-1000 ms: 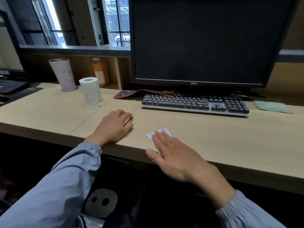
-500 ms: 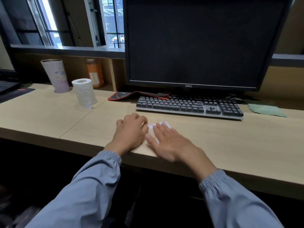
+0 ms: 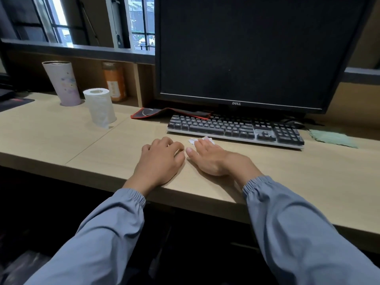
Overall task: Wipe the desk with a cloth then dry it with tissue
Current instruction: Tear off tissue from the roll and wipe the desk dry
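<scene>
My right hand [image 3: 211, 159] lies flat on the wooden desk [image 3: 287, 171], pressing a crumpled white tissue [image 3: 200, 139] whose edge shows past the fingertips, just in front of the keyboard. My left hand [image 3: 159, 161] rests beside it with fingers curled loosely on the desk, holding nothing. Thumb and knuckles of the two hands nearly touch. A green cloth [image 3: 333, 138] lies flat on the desk at the far right, beyond the keyboard's end. A white tissue roll [image 3: 100, 106] stands upright at the back left.
A black keyboard [image 3: 236, 128] sits under a dark monitor [image 3: 257, 50]. A red-edged mouse pad [image 3: 170, 113] lies left of the keyboard. A tall pale cup [image 3: 62, 83] and an orange jar [image 3: 114, 82] stand at the back left. A mouse [image 3: 293, 123] is behind the keyboard.
My right hand has pushed the tissue away from the desk's front edge up to the keyboard. My left hand has shifted right, close beside the right one.
</scene>
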